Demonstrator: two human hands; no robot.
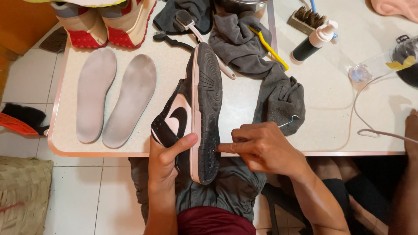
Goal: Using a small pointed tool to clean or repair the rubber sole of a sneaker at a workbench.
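Nearest, over the lap: left hand clamped on black-and-pink low-top sneaker, thumb laid across the pale midsole edge, fingers wrapped round the upper. Tipped on its side, dark rubber sole turned right toward the working hand, apparently so the seam between sole and upper is exposed. Long axis running near to far, 1 end hanging past the tabletop edge above the knees, the other end lying out on the pale surface; which end is toe cannot be told for certain.

Right hand pinched shut on thin curved metal needle, forefinger pressed to the sole edge, hooked tip poking out behind the knuckles. Braced against the shoe, likely for steadiness.

Just beyond that hand: crumpled dark grey cloth, trailing back to another grey heap. Left of the sneaker, 2 grey foam insoles flat and side by side, long axes parallel to the shoe, seemingly set aside to leave the shoe empty.

Further back: white-handled brush, yellow-handled toothbrush, black bottle with white pump top, wooden bristle brush. At the far edge, pair of beige-and-red high-top sneakers.

Far right, another person's hand at the tabletop edge beside a thin white cable.
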